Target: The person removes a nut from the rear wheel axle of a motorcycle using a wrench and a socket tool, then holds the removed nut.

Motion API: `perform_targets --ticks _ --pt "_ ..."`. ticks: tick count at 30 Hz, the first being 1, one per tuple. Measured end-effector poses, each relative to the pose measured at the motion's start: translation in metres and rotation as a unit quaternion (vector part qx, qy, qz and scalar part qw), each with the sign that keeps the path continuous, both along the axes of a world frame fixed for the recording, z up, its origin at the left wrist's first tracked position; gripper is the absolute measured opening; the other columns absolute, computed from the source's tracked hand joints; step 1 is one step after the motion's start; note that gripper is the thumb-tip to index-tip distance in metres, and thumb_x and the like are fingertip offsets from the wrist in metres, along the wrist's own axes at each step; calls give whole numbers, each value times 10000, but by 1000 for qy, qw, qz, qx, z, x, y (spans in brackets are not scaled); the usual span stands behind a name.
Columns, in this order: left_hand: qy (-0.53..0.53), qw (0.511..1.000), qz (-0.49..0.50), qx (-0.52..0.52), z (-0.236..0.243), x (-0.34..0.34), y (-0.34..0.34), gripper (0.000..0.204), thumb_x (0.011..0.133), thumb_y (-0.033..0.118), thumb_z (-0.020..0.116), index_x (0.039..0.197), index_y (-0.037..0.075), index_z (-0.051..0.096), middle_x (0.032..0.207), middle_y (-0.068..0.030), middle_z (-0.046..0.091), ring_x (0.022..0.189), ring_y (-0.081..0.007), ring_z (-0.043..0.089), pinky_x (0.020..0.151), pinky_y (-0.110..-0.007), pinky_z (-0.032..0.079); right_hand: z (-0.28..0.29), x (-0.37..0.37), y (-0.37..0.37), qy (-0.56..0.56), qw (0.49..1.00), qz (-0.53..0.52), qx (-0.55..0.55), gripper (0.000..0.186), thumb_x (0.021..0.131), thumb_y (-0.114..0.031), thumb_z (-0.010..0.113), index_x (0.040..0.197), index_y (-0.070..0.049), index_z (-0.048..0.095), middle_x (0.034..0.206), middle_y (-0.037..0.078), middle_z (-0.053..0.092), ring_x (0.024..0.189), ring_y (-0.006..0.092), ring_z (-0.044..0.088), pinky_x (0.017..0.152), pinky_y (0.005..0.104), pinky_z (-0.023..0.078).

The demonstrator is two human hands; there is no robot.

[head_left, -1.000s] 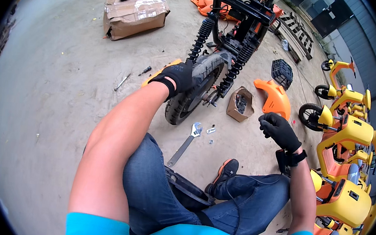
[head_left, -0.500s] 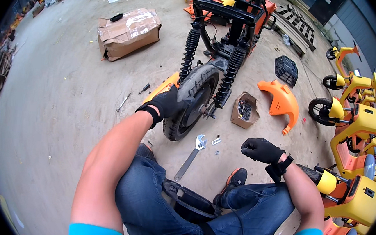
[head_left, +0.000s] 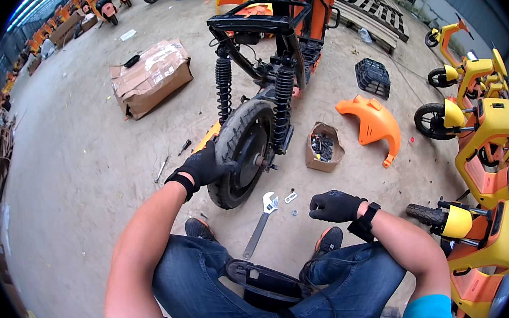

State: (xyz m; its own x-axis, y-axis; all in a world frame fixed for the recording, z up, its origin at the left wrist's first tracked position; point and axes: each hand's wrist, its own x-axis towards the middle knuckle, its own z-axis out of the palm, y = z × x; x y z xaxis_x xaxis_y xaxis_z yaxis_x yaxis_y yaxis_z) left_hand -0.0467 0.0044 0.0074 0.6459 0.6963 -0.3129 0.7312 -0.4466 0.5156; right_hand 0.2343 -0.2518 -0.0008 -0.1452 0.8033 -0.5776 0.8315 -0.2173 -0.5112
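A black-tyred rear wheel (head_left: pixel 246 135) stands upright in the black frame (head_left: pixel 261 23) of a partly stripped scooter, between two coil-spring shock absorbers (head_left: pixel 283 97). My gloved left hand (head_left: pixel 206 165) grips the tyre's near left side, its thumb lying across toward the wheel face. To the right, my gloved right hand (head_left: pixel 337 206) is held closed over the floor, its fingers curled; whatever may be inside is hidden. Between my feet and the wheel lies an adjustable wrench (head_left: pixel 259 226), jaws toward the wheel. A small slotted metal plate (head_left: pixel 290 197) and a nut (head_left: pixel 294 212) lie beside it.
An open carton of small hardware (head_left: pixel 324 148) sits right of the wheel, near an orange fender (head_left: pixel 370 125) and a black basket (head_left: pixel 372 78). Yellow scooters (head_left: pixel 496 133) line the right side. A large cardboard box (head_left: pixel 151 75) and a screwdriver-like tool (head_left: pixel 161 169) lie left.
My view has tilted up and shifted, so the scene sits differently in the picture. My left hand stays on the tyre; my closed right hand is now nearer the nut and slotted plate.
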Motion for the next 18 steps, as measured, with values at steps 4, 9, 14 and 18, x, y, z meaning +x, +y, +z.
perform_targets --ticks 4,9,14,18 --pt "-23 1000 -5 14 -10 -4 3 855 767 520 741 1277 -88 424 1187 -301 596 1110 -382 613 923 -433 489 10 -5 8 28 999 -22 -5 369 890 -401 575 991 -50 624 883 138 662 826 264 632 757 390 488" --pt "12 1000 0 21 -6 2 0 997 755 600 701 1361 -113 357 1181 -314 607 1099 -401 618 911 -418 505 10 -6 7 18 999 -15 41 358 904 -397 568 994 -54 615 828 116 666 766 246 641 717 388 488" --pt "11 1000 2 19 -4 2 -2 973 766 582 704 1347 -120 362 1156 -318 617 1080 -406 625 902 -432 505 16 -7 7 10 998 -28 48 357 848 -374 542 954 -40 612 882 178 651 872 343 615 791 444 471" --pt "-3 1000 3 15 -4 3 -3 950 766 564 713 1340 -111 368 1163 -318 615 1085 -415 622 908 -434 502 11 -6 8 2 998 -16 54 368 843 -376 545 975 -41 623 909 191 658 901 358 618 800 449 473"
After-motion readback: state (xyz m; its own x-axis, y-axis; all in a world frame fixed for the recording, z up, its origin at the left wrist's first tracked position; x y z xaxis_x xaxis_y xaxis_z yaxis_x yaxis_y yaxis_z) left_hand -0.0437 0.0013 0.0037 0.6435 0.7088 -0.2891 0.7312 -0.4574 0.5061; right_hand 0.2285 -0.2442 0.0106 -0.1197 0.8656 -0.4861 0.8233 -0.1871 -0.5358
